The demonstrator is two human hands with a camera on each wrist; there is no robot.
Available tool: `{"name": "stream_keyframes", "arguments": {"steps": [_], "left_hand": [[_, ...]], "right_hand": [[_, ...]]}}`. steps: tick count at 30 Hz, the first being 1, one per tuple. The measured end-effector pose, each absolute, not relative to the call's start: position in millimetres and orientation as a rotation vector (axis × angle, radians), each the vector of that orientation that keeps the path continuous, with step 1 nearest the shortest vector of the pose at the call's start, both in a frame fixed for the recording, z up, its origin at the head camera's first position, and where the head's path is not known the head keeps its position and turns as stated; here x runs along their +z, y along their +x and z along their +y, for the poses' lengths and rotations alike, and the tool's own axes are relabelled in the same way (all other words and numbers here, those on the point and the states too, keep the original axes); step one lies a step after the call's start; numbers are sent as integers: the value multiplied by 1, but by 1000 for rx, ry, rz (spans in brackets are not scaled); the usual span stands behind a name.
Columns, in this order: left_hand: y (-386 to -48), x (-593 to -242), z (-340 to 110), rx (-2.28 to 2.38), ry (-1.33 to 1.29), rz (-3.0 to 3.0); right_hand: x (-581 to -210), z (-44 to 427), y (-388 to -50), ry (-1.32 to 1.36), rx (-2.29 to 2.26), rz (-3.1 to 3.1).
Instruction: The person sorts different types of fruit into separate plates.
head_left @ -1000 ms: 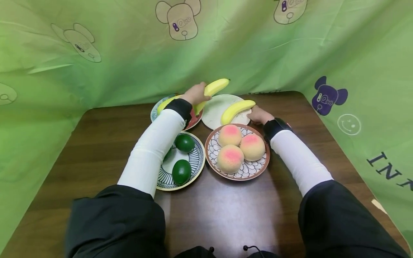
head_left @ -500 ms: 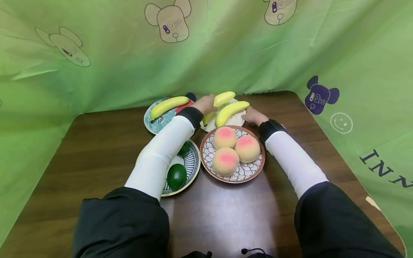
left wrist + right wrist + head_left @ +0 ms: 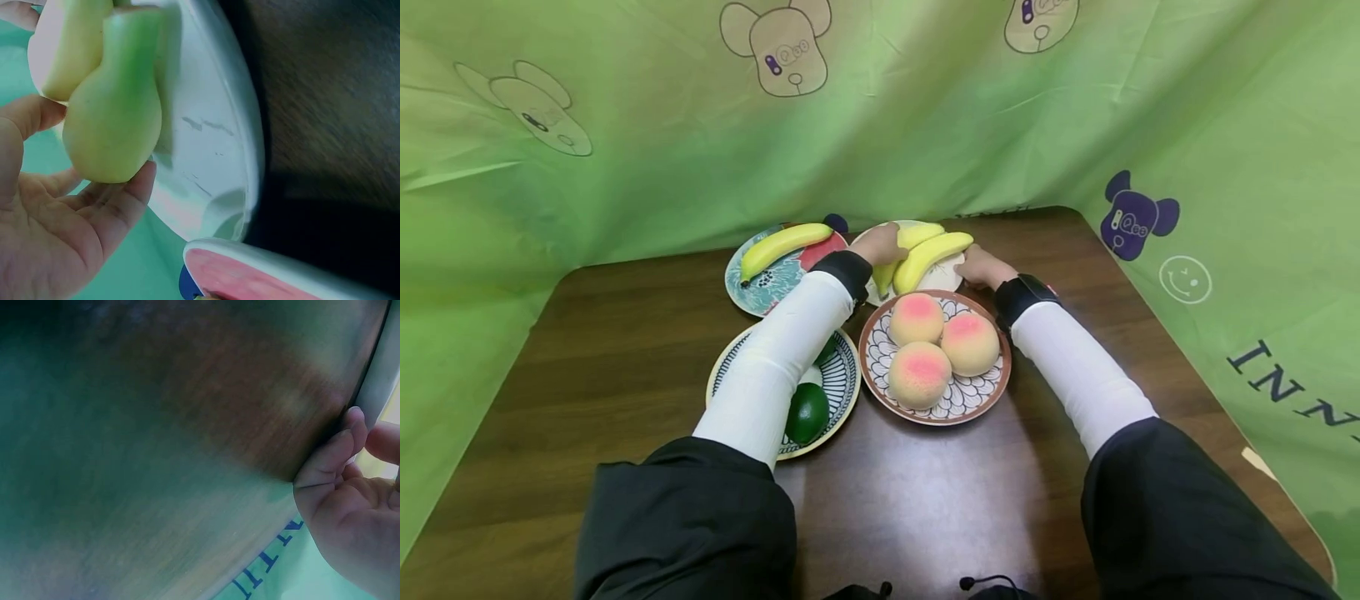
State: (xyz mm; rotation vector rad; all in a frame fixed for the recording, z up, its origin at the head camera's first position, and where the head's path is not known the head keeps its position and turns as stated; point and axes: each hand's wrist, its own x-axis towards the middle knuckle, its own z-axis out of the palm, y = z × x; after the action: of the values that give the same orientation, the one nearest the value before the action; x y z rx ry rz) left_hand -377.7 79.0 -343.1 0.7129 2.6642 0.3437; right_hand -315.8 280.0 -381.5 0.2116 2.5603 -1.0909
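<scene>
My left hand (image 3: pixel 882 244) grips a yellow banana (image 3: pixel 922 234) low over the white plate (image 3: pixel 946 279) at the back of the table. In the left wrist view, its thumb and fingers are around the banana's greenish end (image 3: pixel 112 131). A second banana (image 3: pixel 932 260) lies beside it on the same plate. My right hand (image 3: pixel 987 268) holds the plate's right side. The right wrist view shows the fingers (image 3: pixel 331 459) and thumb pinching the plate's edge (image 3: pixel 380 378).
A blue and red patterned plate (image 3: pixel 782 287) at back left carries one banana (image 3: pixel 786 247). In front stand a brown-rimmed plate (image 3: pixel 942 417) with three peaches (image 3: pixel 919 375) and a blue-striped plate (image 3: pixel 842 392) with dark green avocados (image 3: pixel 807 414), partly under my left arm.
My left hand has carried its banana from above the patterned plate rightwards and down to the white plate, beside the other banana. The right hand stays at the plate's edge. The view shifts slightly.
</scene>
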Motion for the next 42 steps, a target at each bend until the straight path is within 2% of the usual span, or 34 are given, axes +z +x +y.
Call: {"name": "stream_keyframes", "arguments": {"steps": [9,25,30,36,42], "left_hand": [[-382,-342,75,311,762,2581],[-378,-338,67,361,661,2418],[-375,-324,59,411,749,2450],[-377,-288,43,492,962,2612],[-392,-265,-5,534,892,2734]], "right_hand": [[-382,279,-318,218,-1103,2554],[-383,281,-316,198,-1057,2558],[-381,284,-315,199,-1065,2534],[-378,285,-312,180,-1058,2560],[-379,282,-312,154,-1046,2562]]}}
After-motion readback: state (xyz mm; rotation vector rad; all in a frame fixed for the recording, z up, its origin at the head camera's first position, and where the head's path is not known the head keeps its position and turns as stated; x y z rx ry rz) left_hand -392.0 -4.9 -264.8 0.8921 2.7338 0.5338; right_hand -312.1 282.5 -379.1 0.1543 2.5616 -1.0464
